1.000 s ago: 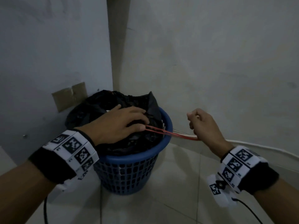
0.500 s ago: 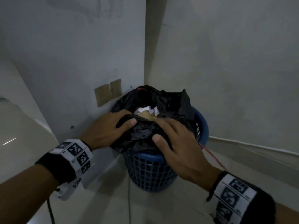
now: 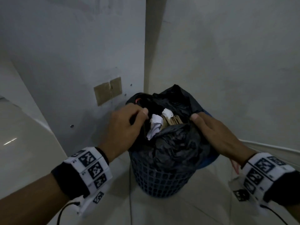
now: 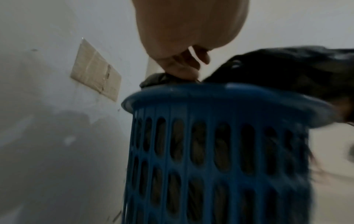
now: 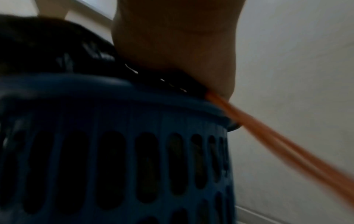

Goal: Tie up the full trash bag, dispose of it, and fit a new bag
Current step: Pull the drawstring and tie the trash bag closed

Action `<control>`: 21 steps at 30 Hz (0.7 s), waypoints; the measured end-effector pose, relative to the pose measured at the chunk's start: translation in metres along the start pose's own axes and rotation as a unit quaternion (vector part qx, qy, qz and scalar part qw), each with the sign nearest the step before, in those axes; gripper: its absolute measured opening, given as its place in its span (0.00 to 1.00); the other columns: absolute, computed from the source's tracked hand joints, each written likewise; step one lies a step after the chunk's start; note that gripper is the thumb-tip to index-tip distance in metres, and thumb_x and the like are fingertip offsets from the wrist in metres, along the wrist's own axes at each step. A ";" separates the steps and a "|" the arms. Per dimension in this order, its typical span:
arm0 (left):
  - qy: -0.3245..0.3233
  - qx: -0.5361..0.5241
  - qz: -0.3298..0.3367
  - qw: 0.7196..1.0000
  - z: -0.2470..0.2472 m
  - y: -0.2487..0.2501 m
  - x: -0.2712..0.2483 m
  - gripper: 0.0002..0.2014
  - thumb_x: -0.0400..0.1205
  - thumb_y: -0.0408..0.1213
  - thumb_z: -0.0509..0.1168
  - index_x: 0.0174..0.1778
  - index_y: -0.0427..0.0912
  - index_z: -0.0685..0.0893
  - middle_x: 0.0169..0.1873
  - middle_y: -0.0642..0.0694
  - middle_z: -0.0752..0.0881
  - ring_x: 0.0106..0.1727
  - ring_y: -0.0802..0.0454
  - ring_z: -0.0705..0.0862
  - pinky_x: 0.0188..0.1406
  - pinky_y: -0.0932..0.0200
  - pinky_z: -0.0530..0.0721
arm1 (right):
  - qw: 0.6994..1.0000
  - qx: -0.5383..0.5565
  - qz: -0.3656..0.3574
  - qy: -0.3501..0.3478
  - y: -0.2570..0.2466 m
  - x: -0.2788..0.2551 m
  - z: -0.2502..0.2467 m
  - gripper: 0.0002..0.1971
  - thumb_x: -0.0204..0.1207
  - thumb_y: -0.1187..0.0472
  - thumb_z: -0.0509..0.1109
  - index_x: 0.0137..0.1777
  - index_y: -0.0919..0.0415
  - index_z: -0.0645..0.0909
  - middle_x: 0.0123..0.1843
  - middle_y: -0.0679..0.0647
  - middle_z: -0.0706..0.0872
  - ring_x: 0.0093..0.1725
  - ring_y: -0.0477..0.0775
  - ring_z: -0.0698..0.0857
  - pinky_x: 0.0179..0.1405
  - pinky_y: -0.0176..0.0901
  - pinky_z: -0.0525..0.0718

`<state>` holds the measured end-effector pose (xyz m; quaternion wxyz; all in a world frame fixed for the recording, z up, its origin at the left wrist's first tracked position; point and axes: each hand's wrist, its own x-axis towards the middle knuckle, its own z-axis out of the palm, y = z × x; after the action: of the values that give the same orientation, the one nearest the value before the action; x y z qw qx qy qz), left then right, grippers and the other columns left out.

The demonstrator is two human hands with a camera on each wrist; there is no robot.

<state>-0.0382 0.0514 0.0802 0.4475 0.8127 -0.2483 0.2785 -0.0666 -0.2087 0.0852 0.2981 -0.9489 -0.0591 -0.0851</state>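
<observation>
Head view: black trash bag (image 3: pixel 175 143) sits in blue basket (image 3: pixel 162 181), frame centre-low. Left hand (image 3: pixel 123 127) pinches bag's edge at its left side; right hand (image 3: pixel 215 133) grips the edge at right, w/ white paper (image 3: pixel 155 125) showing btwn them.

Left wrist: fingers (image 4: pixel 184 68) clamp bag plastic just above the rim, top centre.

Right wrist: palm presses on bag; finger grip hidden. Orange drawstring (image 5: pixel 268 136) runs to lower right.

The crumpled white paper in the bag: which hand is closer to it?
Left. The left hand grips the black bag right beside the white paper; the right hand is across the opening.
</observation>
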 end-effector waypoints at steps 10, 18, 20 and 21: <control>-0.087 0.111 -0.248 0.958 0.001 -0.028 0.045 0.23 0.80 0.51 0.67 0.67 0.44 0.79 0.60 0.45 0.84 0.55 0.52 0.81 0.52 0.63 0.73 | 0.999 -0.003 -0.027 0.039 -0.045 0.002 0.000 0.24 0.73 0.24 0.44 0.44 0.37 0.73 0.45 0.42 0.79 0.47 0.44 0.80 0.57 0.55 0.78; -0.018 0.041 -0.204 0.978 -0.002 -0.022 0.040 0.08 0.82 0.44 0.67 0.45 0.43 0.84 0.40 0.51 0.86 0.42 0.57 0.83 0.37 0.65 0.75 | 0.998 -0.031 -0.048 -0.008 -0.066 0.008 -0.010 0.23 0.76 0.27 0.49 0.53 0.40 0.76 0.49 0.42 0.81 0.49 0.45 0.82 0.56 0.55 0.81; -0.010 0.023 -0.185 0.982 -0.005 -0.015 0.041 0.08 0.82 0.44 0.67 0.45 0.44 0.84 0.40 0.52 0.87 0.41 0.62 0.82 0.36 0.71 0.75 | 0.998 -0.033 -0.054 -0.018 -0.072 0.012 -0.012 0.23 0.76 0.27 0.50 0.56 0.40 0.75 0.52 0.41 0.81 0.51 0.46 0.82 0.57 0.54 0.81; -0.004 0.013 -0.178 0.984 -0.007 -0.012 0.042 0.07 0.82 0.44 0.67 0.45 0.44 0.84 0.40 0.53 0.86 0.41 0.62 0.82 0.37 0.71 0.75 | 0.998 -0.032 -0.052 -0.028 -0.076 0.015 -0.013 0.23 0.76 0.28 0.52 0.59 0.40 0.74 0.55 0.42 0.81 0.53 0.46 0.82 0.59 0.54 0.81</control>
<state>-0.0014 0.0567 0.1048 0.4785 0.8508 -0.0980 0.1940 -0.0658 -0.1529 0.1410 0.2609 -0.9556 -0.1138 -0.0757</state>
